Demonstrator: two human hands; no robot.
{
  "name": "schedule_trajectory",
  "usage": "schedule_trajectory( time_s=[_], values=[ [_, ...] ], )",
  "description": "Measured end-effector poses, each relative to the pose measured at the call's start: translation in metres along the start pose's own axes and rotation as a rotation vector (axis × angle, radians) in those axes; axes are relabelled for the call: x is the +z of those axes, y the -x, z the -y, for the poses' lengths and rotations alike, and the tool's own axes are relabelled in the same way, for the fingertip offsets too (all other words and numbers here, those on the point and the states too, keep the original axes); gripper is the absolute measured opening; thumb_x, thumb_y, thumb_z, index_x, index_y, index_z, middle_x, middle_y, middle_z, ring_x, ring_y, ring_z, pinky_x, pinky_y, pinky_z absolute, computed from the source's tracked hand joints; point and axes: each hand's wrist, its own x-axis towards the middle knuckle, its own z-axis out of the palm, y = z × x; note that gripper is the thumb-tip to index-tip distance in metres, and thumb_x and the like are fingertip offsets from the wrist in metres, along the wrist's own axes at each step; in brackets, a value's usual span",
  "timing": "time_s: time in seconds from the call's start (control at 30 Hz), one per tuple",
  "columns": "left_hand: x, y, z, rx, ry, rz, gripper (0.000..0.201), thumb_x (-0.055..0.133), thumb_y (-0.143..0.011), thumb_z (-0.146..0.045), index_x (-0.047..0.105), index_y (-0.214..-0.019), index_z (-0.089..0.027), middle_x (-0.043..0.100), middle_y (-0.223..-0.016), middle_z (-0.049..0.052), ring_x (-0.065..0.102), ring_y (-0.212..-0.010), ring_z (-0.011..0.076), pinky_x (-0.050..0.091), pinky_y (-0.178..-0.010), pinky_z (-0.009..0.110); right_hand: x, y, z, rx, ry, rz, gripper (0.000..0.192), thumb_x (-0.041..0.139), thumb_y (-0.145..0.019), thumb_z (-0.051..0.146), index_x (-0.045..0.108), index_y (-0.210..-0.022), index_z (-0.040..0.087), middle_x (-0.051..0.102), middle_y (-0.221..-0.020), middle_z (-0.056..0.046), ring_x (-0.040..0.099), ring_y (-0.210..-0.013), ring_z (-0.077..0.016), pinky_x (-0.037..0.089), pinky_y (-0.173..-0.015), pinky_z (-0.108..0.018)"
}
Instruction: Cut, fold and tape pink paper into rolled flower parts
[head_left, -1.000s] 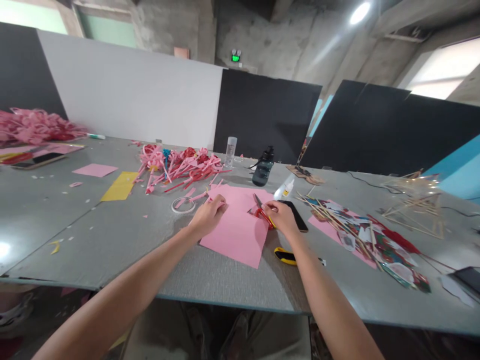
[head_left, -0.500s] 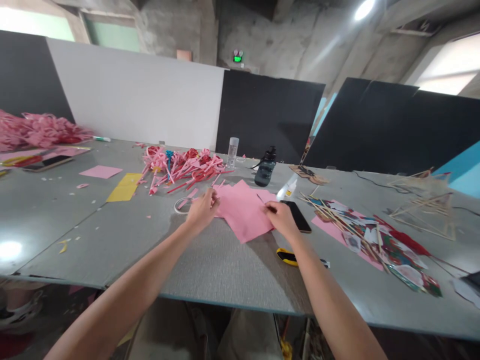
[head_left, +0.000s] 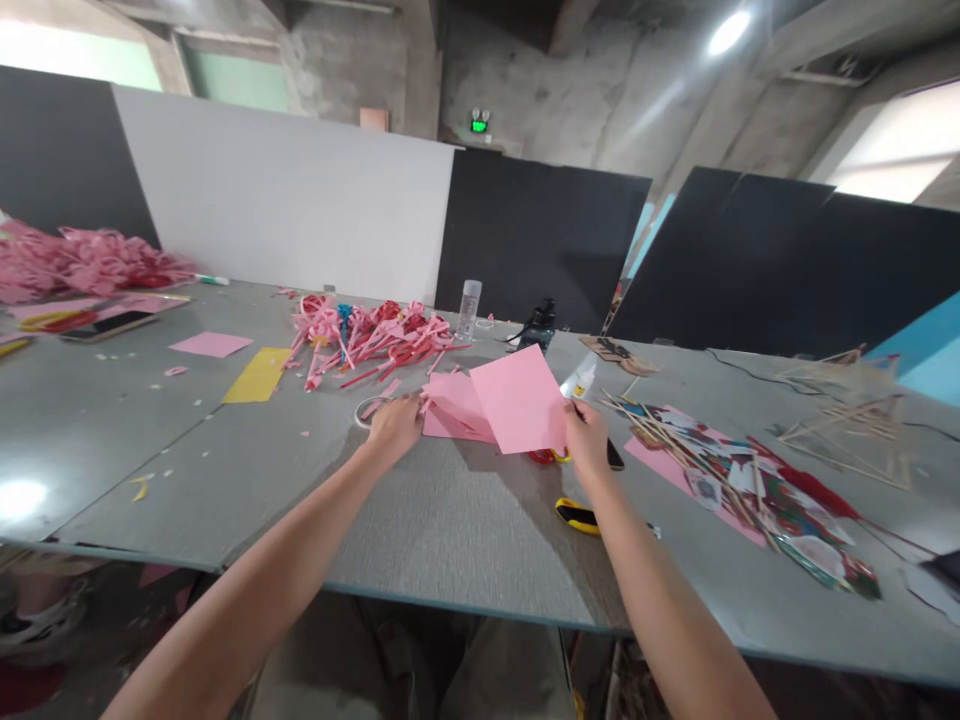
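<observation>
Sheet (head_left: 521, 398): pink, lifted off the worktop (head_left: 225, 450) and tilted, at 12 o'clock from the person.
Right hand (head_left: 587, 441): grip closed on the sheet's right lower edge.
Left hand (head_left: 394, 425): fingers down on the pink stack (head_left: 450, 410); grip looks loose, cannot tell whether it pinches.
Knife (head_left: 576, 516): yellow, at 6 o'clock of the right hand.
Scissors (head_left: 546, 456): red-handled, under the sheet.
Strips (head_left: 367, 335): pink heap at 11 o'clock, far.
Bottle (head_left: 469, 308): clear, at 12 o'clock, far.

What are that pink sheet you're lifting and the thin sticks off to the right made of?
The pink sheet looks like matte coloured paper: thin, flat, holding a crisp edge while the right hand lifts it. The sticks look like bare bamboo or wood: pale tan, straight, unpainted; which of the two is unclear.
</observation>
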Motion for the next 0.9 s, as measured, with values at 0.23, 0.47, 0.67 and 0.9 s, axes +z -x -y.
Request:
schedule_trajectory(
  time_s=[0.23, 0.47, 0.67, 0.9],
  values=[
    [0.0, -0.002, -0.002, -0.036, 0.053, -0.033, 0.041, 0.043, -0.093, -0.015, 0.063, -0.129, -0.018, 0.074, -0.113, 0.014, 0.069, -0.107, 0.0287, 0.049, -0.088, 0.036, 0.002, -0.001, -0.005, 0.15, -0.199, -0.07, 0.047, 0.063, -0.07, 0.065, 0.065, -0.072, 0.018, 0.057, -0.065, 0.001, 0.049, -0.064, -0.0163, 0.039, -0.06, -0.028],
    [0.001, -0.004, 0.001, -0.066, 0.105, -0.039, 0.036, 0.049, -0.091, -0.017, 0.066, -0.123, -0.017, 0.075, -0.106, 0.014, 0.068, -0.107, 0.0281, 0.049, -0.089, 0.033, 0.004, 0.0, -0.006, 0.201, -0.31, -0.041, 0.043, 0.071, -0.063, 0.06, 0.068, -0.073, 0.018, 0.061, -0.067, 0.001, 0.052, -0.065, -0.0148, 0.04, -0.06, -0.026],
    [-0.002, -0.006, -0.001, -0.063, 0.135, -0.051, 0.036, 0.04, -0.096, -0.016, 0.068, -0.119, -0.019, 0.074, -0.111, 0.011, 0.067, -0.11, 0.0246, 0.048, -0.088, 0.031, 0.004, 0.001, -0.004, 0.208, -0.316, -0.029, 0.042, 0.072, -0.064, 0.058, 0.07, -0.077, 0.017, 0.06, -0.066, 0.002, 0.05, -0.064, -0.0147, 0.038, -0.058, -0.026],
    [-0.013, -0.007, 0.015, -0.102, 0.055, -0.072, 0.035, 0.055, -0.091, -0.024, 0.066, -0.124, -0.022, 0.065, -0.131, 0.013, 0.056, -0.125, 0.0303, 0.048, -0.092, 0.036, 0.004, 0.0, -0.003, 0.201, -0.302, -0.034, 0.042, 0.071, -0.064, 0.059, 0.069, -0.073, 0.018, 0.06, -0.064, 0.001, 0.05, -0.063, -0.0152, 0.038, -0.058, -0.027]
  ],
)
